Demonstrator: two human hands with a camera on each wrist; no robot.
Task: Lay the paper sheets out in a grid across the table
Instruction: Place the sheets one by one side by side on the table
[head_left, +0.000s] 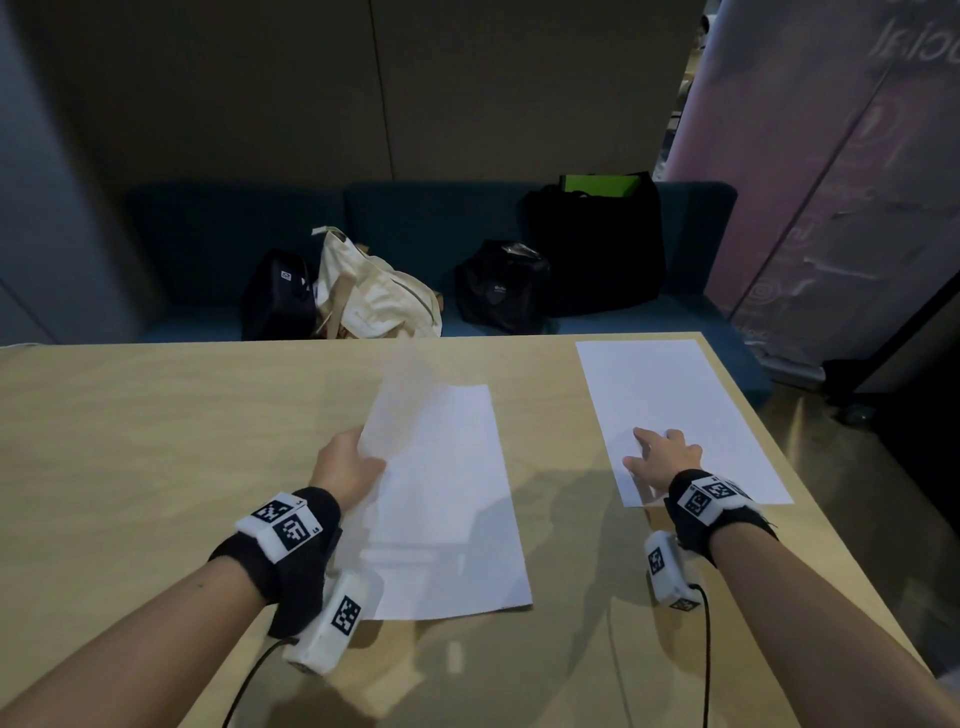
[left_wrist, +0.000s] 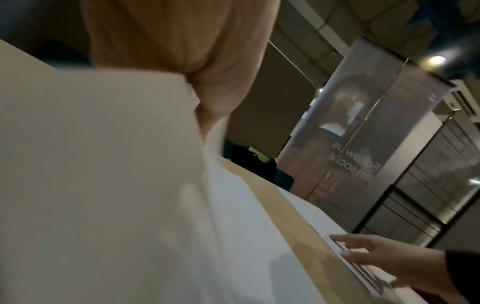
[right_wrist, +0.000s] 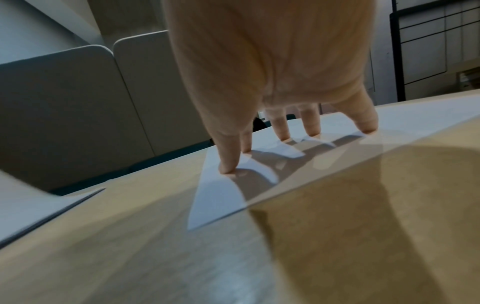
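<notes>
Head view: left hand pinching lifted sheet edge, right hand flat, fingers spread on corner sheet

White sheets; tan table; black wristbands.

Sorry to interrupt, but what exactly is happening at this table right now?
A person is laying white paper sheets out on a light wooden table. Their right hand presses spread fingertips on one flat white sheet at the far right corner. Their left hand lifts the top white sheet off the white paper stack.
</notes>
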